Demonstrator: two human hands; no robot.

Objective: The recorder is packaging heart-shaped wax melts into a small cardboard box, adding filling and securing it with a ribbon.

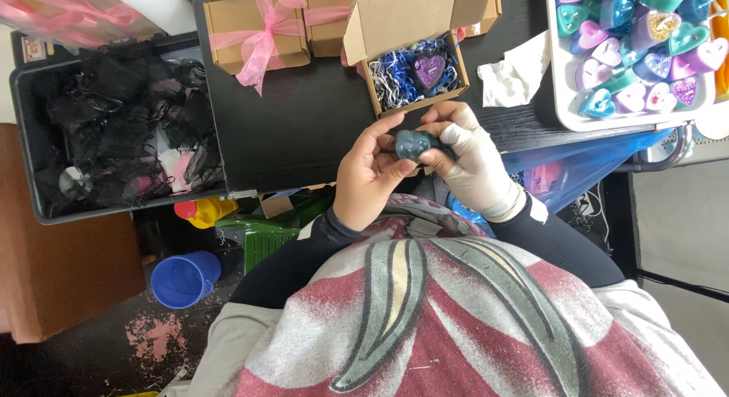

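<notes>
While both hands [416, 160] pinch one teal heart [414, 144], one open box [414, 70] holds one purple heart [429, 69].

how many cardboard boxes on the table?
4 at least. One open box holding a purple heart above the hands; one closed with pink ribbon at left; one between them; another partly hidden behind the open lid.

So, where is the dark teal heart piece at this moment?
In the head view it sits near the centre, held between the left hand and the gloved right hand; the teal heart is just below the open cardboard box on the black table.
</notes>
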